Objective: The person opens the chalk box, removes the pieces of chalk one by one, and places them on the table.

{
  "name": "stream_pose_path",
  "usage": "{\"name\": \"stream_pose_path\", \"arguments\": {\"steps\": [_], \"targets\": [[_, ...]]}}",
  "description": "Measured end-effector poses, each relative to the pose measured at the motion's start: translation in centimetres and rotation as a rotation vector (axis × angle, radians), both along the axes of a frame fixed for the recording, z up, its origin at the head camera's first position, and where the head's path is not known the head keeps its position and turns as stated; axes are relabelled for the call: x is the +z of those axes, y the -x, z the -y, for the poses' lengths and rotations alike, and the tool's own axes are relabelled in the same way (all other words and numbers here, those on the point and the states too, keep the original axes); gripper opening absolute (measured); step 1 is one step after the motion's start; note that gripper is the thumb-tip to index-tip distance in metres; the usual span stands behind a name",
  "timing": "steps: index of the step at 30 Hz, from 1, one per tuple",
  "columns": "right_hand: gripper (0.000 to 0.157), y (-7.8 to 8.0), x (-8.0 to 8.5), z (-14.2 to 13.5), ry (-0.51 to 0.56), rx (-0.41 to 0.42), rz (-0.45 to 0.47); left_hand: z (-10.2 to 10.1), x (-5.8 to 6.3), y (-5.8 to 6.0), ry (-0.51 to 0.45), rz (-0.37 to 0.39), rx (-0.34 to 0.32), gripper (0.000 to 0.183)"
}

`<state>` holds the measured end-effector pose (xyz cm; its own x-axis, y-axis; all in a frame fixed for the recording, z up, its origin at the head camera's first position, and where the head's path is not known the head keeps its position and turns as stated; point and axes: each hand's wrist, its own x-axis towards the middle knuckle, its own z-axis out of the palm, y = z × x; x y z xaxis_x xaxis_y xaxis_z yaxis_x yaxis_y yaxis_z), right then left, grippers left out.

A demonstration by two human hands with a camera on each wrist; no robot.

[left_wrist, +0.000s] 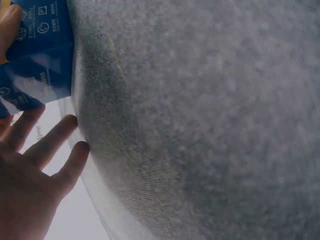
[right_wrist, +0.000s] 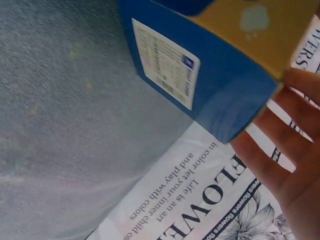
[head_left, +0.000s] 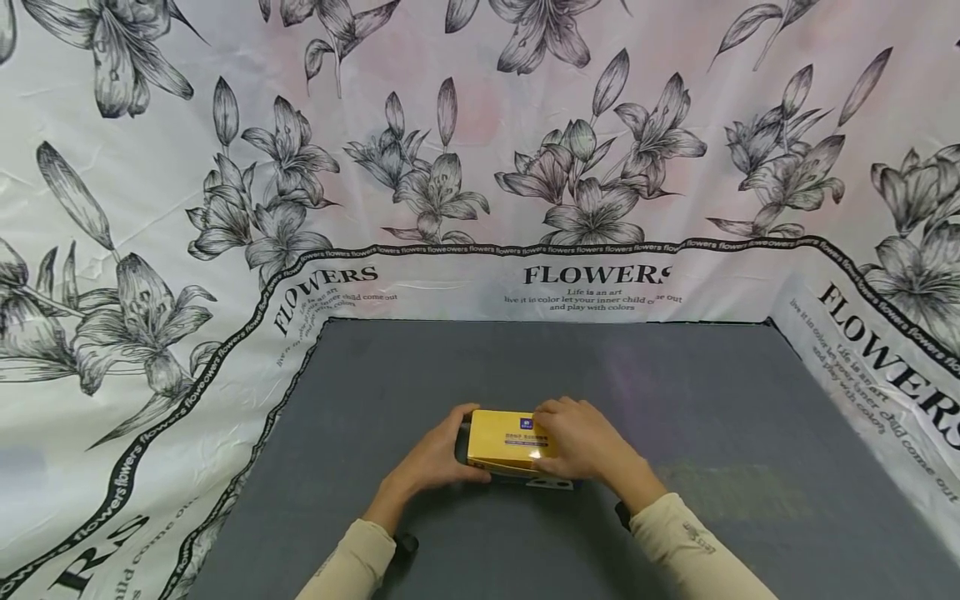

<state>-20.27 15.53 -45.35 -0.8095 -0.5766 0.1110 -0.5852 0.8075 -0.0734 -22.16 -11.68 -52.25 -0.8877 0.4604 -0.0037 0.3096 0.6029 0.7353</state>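
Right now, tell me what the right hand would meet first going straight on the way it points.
The box, which the right hand touches; beyond it, probably the left hand, though depth is unclear.

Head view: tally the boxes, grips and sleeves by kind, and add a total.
Boxes: 1 (yellow-topped box)
Grips: 2 (left grip, right grip)
Sleeves: 2 (left sleeve, right sleeve)
Total: 5

The left forearm (head_left: pixel 348 560) and right forearm (head_left: pixel 693 546) angle inward. The left grip (head_left: pixel 431 454) parts thumb (head_left: pixel 471 474) from fingers (left_wrist: pixel 52 138) (three fan out); the right grip (head_left: pixel 588 443) lies knuckles-up, its fingertips (head_left: pixel 547 409) seemingly bent, though partly hidden.
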Motion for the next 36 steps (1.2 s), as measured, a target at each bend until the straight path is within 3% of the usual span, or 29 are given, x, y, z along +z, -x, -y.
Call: {"name": "stream_pose_path", "arguments": {"steps": [8,20,29,36], "targets": [[0.063,0.1,0.0,-0.9,0.041,0.012,0.055,0.2,-0.2,0.1,-0.012,0.012,-0.014,0.111],[0.060,0.4,-1.7,-1.7,0.149,0.071,-0.008,0.2,-0.1,0.2,0.055,0.005,0.009,0.105],[0.061,0.4,-2.3,-2.2,0.154,0.097,-0.080,0.1,-0.2,0.1,0.045,0.002,0.014,0.105],[0.059,0.6,-2.2,-2.2,0.206,0.093,-0.069,0.3,-0.3,0.0,0.023,-0.019,0.001,0.102]]}}
